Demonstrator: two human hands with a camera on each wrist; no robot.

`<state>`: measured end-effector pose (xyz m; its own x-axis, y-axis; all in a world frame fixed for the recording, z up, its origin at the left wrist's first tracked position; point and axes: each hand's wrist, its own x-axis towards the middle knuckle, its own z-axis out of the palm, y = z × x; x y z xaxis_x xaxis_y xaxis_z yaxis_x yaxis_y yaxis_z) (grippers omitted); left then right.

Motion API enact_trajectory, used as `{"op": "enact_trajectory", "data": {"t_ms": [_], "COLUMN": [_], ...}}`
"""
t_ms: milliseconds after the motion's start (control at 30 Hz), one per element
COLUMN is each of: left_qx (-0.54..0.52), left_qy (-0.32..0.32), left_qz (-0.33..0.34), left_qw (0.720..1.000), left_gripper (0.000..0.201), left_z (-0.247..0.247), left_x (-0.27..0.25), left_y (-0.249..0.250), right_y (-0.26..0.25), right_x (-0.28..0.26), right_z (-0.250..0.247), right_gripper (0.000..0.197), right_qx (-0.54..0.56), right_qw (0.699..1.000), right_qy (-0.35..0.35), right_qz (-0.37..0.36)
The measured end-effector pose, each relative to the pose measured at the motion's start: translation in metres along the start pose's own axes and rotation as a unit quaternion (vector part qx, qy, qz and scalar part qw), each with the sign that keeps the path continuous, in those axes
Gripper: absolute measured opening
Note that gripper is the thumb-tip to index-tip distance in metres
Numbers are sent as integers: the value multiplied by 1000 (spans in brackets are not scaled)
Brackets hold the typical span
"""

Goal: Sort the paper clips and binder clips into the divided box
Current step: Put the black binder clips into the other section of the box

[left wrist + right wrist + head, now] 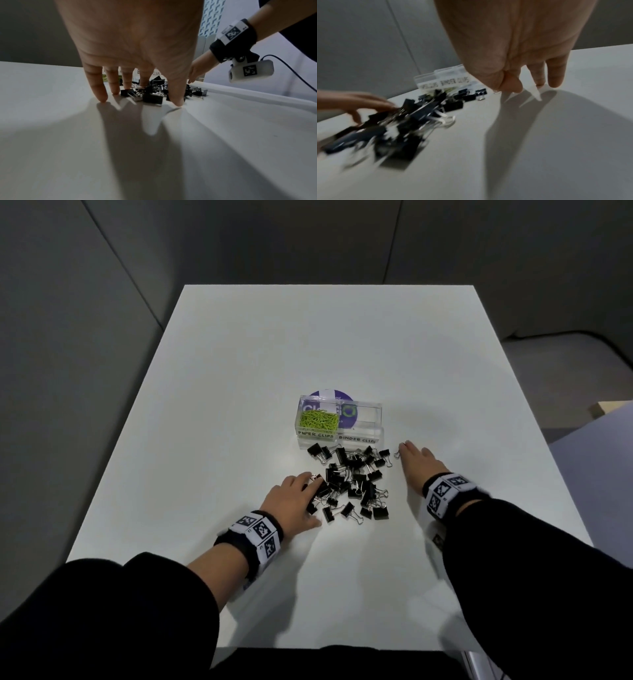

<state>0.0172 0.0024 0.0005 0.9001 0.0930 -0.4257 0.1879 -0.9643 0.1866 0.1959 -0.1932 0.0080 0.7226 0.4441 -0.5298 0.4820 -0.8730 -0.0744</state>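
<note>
A clear divided box (368, 404) stands mid-table, labelled PAPER CLIPS and BINDER CLIPS. Green paper clips (318, 419) fill its left compartment; nothing shows in the right one (366, 417). Several black binder clips (352, 477) lie in a loose pile just in front of it. My left hand (298, 494) lies at the pile's left edge, its spread straight fingers (145, 79) touching the nearest clips (152, 98). My right hand (416, 457) rests flat on the table at the pile's right. Its fingertips (554, 79) sit beside one clip's wire handle (397, 455). The box (443, 79) appears blurred in the right wrist view.
A purple round disc (330, 396) lies behind and under the box. The white table (239, 371) has bare surface all around the pile; its right edge is near my right forearm. A pale wooden piece (613, 409) sits off the table at far right.
</note>
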Motion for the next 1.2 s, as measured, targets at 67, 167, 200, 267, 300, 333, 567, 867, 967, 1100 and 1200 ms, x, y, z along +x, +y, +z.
{"op": "enact_trajectory", "data": {"t_ms": [67, 167, 200, 267, 300, 333, 567, 867, 967, 1100, 1200], "left_qx": [-8, -41, -56, -76, -79, -80, -101, -149, -148, -152, -157], "left_qy": [3, 13, 15, 11, 4, -3, -29, -24, -28, -24, -10], "left_qz": [-4, -14, -20, -27, -27, -27, -11, -28, -26, -20, -6], "left_qw": [1000, 999, 998, 997, 996, 996, 994, 988, 988, 988, 988], "left_gripper": [82, 83, 86, 95, 98, 101, 102, 74, 67, 61, 54], "left_z": [2, 1, 1, -1, -2, -3, -6, -3, -4, -6, -8], "left_x": [-2, -3, -3, -3, -3, -1, 12, 15, 15, 15, 15], "left_y": [3, 3, 3, 0, 0, 0, 7, 5, 5, 4, 3], "right_y": [-10, -22, -23, -19, -17, -16, -34, -39, -40, -42, -43], "right_x": [-10, -28, -32, -42, -46, -50, -38, -38, -37, -35, -34], "right_z": [13, 24, 23, 18, 17, 17, 28, 27, 26, 24, 22], "right_gripper": [64, 61, 63, 82, 94, 106, 126, 93, 80, 76, 75], "right_qx": [-16, -2, 12, 34, 34, 29, 71, 92, 103, 102, 87], "right_qw": [999, 996, 996, 996, 997, 997, 996, 994, 992, 992, 994], "right_qy": [16, 22, 15, -4, -18, -32, -41, -26, -30, -34, -32], "right_qz": [-41, -90, -92, -78, -69, -64, -47, -53, -63, -70, -66]}}
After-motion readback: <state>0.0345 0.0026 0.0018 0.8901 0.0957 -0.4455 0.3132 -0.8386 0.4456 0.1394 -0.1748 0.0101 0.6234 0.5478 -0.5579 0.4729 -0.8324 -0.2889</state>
